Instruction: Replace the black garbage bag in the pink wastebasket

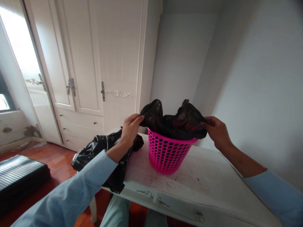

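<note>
A pink plastic basket point(167, 154) with rows of round holes stands upright on the white table. Inside it sits a black trash bag point(175, 124), its upper edge rising above the rim and folding over part of it. My left hand point(130, 129) pinches the bag's edge at the left, just above the rim. On the right, my right hand point(216, 130) grips the opposite edge between thumb and fingers. The bag's mouth is stretched between both hands. Another black plastic bag point(101, 148) lies crumpled on the table's left side, partly behind my left forearm.
The worn white table point(201, 183) has a drawer with a knob facing me. A white wardrobe point(120, 56) stands behind on the left, and a grey wall point(260, 78) is close on the right. A dark ribbed case point(21, 176) lies on the reddish wooden floor.
</note>
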Demonstrator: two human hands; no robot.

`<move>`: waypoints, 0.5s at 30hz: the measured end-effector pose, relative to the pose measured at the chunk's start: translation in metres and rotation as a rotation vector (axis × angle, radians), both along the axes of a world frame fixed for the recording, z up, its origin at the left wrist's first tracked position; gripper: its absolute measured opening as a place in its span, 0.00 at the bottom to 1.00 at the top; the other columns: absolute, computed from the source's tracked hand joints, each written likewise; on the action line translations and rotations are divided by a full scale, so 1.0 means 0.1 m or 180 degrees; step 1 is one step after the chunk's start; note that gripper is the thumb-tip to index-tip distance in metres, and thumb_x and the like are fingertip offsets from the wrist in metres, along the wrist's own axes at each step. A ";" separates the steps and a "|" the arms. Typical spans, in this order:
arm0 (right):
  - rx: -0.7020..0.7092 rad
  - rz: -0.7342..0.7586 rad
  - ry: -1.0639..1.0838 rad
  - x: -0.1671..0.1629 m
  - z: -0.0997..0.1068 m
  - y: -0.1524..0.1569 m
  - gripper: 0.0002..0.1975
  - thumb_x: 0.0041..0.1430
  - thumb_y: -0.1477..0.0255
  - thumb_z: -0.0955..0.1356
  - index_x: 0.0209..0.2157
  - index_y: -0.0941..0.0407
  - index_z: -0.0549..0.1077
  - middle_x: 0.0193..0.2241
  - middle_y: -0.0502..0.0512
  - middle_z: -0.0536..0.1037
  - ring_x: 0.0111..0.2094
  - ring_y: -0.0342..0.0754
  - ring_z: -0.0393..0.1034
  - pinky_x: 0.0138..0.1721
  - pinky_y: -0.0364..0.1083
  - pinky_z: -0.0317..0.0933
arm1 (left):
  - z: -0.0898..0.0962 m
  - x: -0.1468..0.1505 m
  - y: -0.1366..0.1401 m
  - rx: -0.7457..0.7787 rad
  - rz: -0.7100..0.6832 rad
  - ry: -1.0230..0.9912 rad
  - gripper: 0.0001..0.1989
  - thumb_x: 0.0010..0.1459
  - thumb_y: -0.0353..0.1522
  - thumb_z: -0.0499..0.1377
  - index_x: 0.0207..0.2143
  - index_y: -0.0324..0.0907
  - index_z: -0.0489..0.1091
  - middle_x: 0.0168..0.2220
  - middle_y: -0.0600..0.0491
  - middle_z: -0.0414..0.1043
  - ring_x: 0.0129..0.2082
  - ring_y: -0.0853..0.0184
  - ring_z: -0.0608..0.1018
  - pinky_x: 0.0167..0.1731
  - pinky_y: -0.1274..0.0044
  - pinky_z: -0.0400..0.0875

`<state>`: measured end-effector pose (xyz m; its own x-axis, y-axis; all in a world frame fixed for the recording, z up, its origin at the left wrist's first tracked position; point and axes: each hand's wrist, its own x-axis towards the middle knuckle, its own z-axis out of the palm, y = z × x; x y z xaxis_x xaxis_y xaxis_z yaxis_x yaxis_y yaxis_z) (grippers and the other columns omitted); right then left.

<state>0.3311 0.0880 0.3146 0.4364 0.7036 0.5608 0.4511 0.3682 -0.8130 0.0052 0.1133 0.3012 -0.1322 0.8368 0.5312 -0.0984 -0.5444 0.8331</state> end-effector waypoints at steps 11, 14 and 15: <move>-0.0451 0.0447 0.2124 0.33 -0.37 -0.39 0.08 0.40 0.74 0.77 0.25 0.52 0.78 0.29 0.50 0.79 0.31 0.44 0.72 0.27 0.38 0.72 | -0.47 -0.43 -0.08 -0.0847 -0.0339 -0.1385 0.08 0.31 0.26 0.62 0.20 0.43 0.68 0.25 0.57 0.71 0.29 0.69 0.73 0.31 0.78 0.71; -0.0444 0.0584 0.2120 0.32 -0.35 -0.47 0.05 0.45 0.73 0.76 0.25 0.51 0.78 0.31 0.50 0.80 0.33 0.43 0.73 0.31 0.38 0.73 | -0.56 -0.55 -0.09 -0.0726 -0.0464 -0.1047 0.03 0.33 0.27 0.60 0.17 0.43 0.69 0.27 0.55 0.77 0.33 0.67 0.76 0.37 0.77 0.72; -0.0459 0.0612 0.2102 0.32 -0.34 -0.49 0.05 0.45 0.72 0.77 0.26 0.51 0.78 0.31 0.49 0.80 0.33 0.43 0.73 0.32 0.37 0.73 | -0.57 -0.59 -0.09 -0.0666 -0.0459 -0.0809 0.01 0.35 0.29 0.59 0.16 0.43 0.70 0.30 0.54 0.79 0.36 0.65 0.77 0.39 0.76 0.72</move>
<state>0.3626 0.0388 0.2803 0.5141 0.8498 0.1166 -0.2162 0.2599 -0.9411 -0.0543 0.1044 0.2441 -0.1108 0.9437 0.3118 -0.3800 -0.3301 0.8641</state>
